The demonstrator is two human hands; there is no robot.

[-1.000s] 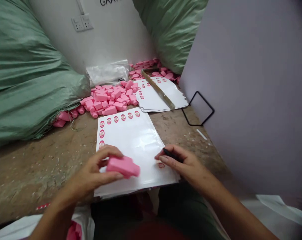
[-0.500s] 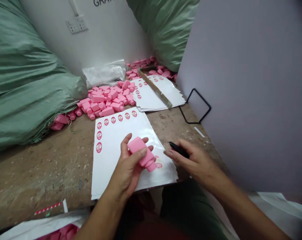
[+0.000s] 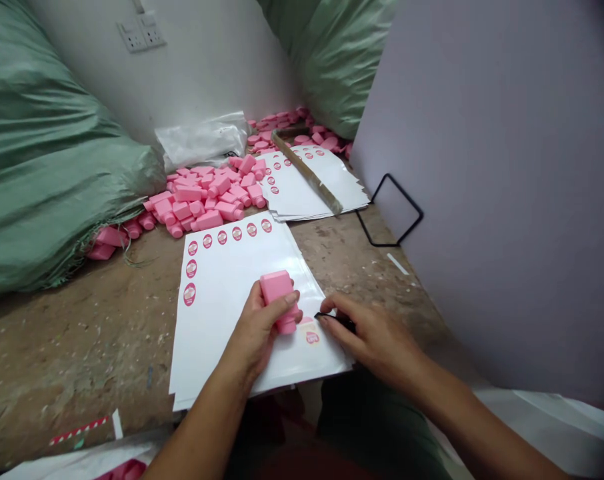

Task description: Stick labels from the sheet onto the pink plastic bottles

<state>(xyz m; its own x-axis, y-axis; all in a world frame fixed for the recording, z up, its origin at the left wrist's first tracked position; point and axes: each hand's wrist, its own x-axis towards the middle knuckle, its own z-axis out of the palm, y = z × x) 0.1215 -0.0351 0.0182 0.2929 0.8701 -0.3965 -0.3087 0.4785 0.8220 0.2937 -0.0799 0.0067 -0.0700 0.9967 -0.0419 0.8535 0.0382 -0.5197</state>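
Note:
My left hand (image 3: pixel 262 320) is closed around a small pink plastic bottle (image 3: pixel 277 288), with the thumb across its front and the neck pointing down. It hovers over a stack of white sticker sheets (image 3: pixel 222 347). Oval pink stickers line the top and left side of the upper sheet. My right hand (image 3: pixel 367 330) pinches a slim black pointed tool (image 3: pixel 339 322), its exact kind unclear. The tip is at a pink sticker (image 3: pixel 311 335) near the sheet's lower right; whether it touches cannot be made out.
A heap of pink bottles (image 3: pixel 209 197) lies beyond the sheets. Behind stands a second sheet stack (image 3: pixel 312 193) with a worn bar (image 3: pixel 307 172) across it. A black wire frame (image 3: pixel 402 230) leans by the grey panel (image 3: pixel 492 200). Green sacks (image 3: pixel 57 167) crowd the left and back.
My right hand has moved left and down, bringing the black tool from beside the sheets to the sticker. My left hand has turned the bottle more upright, neck down.

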